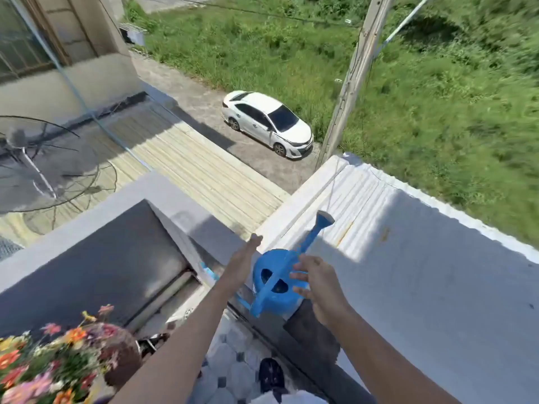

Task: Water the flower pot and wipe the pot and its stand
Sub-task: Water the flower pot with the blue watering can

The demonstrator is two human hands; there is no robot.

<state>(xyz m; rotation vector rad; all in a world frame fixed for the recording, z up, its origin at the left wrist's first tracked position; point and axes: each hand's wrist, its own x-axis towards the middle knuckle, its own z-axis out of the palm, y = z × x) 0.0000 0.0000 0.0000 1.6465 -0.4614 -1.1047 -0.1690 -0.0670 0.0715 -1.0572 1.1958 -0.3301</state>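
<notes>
A blue plastic watering can [277, 279] stands on the grey balcony ledge [291, 316], its long spout with a rose pointing up and away. My right hand [316, 282] is at the can's right side, fingers spread and touching its body. To the left of the can, my left hand [243, 262] reaches forward with flat fingers and holds nothing. The flower pot [121, 354], brown and full of orange, pink and yellow flowers, is at the lower left. Its stand is hidden.
Beyond the ledge a white corrugated roof [408, 243] lies below. A white car [267, 123], a concrete pole [350, 80] and grass are far down. A satellite dish [35, 164] sits at the left. My dark-slippered foot [271, 374] stands on the patterned balcony floor tiles.
</notes>
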